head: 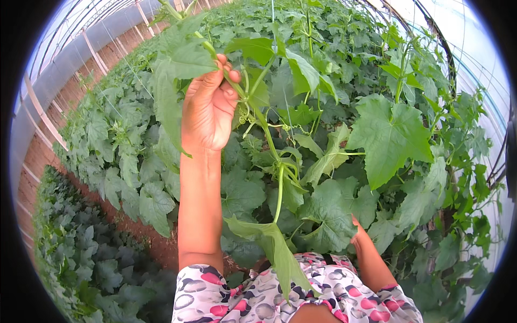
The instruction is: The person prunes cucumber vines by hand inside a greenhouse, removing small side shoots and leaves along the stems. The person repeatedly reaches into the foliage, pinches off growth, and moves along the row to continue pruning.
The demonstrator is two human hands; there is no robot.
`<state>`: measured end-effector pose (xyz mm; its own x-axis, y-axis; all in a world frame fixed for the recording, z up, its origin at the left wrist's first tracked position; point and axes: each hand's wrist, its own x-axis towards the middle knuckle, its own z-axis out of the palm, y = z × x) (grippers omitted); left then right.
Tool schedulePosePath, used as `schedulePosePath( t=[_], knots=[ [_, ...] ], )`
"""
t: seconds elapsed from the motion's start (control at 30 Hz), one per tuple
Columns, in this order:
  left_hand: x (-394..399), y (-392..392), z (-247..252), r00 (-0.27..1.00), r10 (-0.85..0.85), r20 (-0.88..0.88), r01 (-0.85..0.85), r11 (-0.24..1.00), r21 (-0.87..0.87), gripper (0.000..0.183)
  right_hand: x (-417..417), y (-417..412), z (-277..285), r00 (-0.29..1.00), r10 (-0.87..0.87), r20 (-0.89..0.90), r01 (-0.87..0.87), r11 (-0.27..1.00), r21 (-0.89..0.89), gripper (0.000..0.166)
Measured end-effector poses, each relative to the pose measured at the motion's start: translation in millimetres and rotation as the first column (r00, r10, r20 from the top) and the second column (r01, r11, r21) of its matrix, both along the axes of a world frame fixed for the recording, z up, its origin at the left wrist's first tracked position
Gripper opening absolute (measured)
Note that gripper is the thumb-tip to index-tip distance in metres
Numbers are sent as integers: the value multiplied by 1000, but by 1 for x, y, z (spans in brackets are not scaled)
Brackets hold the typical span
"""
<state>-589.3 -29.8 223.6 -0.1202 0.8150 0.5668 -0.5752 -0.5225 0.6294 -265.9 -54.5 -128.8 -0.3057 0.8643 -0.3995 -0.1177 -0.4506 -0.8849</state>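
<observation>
My left hand (213, 101) is raised in the upper middle, its fingers closed around the green stem of a climbing vine (266, 133). The stem slants from the top left down past my palm to a leafy joint, with curly tendrils beside my wrist. A broad leaf (181, 56) hangs over the left side of that hand. A support string (286, 97) runs down just right of the stem. My right forearm (369, 258) reaches up from the lower right; most of my right hand (355, 230) is hidden behind a large lobed leaf (329, 218), so its grip does not show.
Dense vines (129, 157) fill the middle and right of a greenhouse with curved ribs. A bare soil path (157, 242) separates them from a lower row of plants (93, 258) at left. A brick-coloured wall (80, 56) stands at far left, plastic sheeting (480, 80) at right.
</observation>
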Motion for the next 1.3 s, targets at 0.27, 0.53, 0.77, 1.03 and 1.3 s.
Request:
schedulePosePath(
  t=[0.27,0.53,0.77,1.03,1.3],
  knots=[
    [32,7,-59,997,-60,42,64,993,-97,38,-19,1,295,957,-278,88,-11,267,964,33],
    [40,-3,-104,981,-140,133,163,970,-181,38,-86,66,384,909,328,258,-334,201,921,25],
    [24,-2,-85,976,201,-80,-203,979,-23,24,14,-8,375,517,640,-568,220,542,811,15],
    [107,7,-28,800,298,-521,-338,941,20,17,-72,-13,302,826,-477,301,-432,-191,881,13],
    [95,11,-33,863,75,-499,57,968,244,22,-32,15,313,570,-655,496,-683,-42,729,27]
  ],
)
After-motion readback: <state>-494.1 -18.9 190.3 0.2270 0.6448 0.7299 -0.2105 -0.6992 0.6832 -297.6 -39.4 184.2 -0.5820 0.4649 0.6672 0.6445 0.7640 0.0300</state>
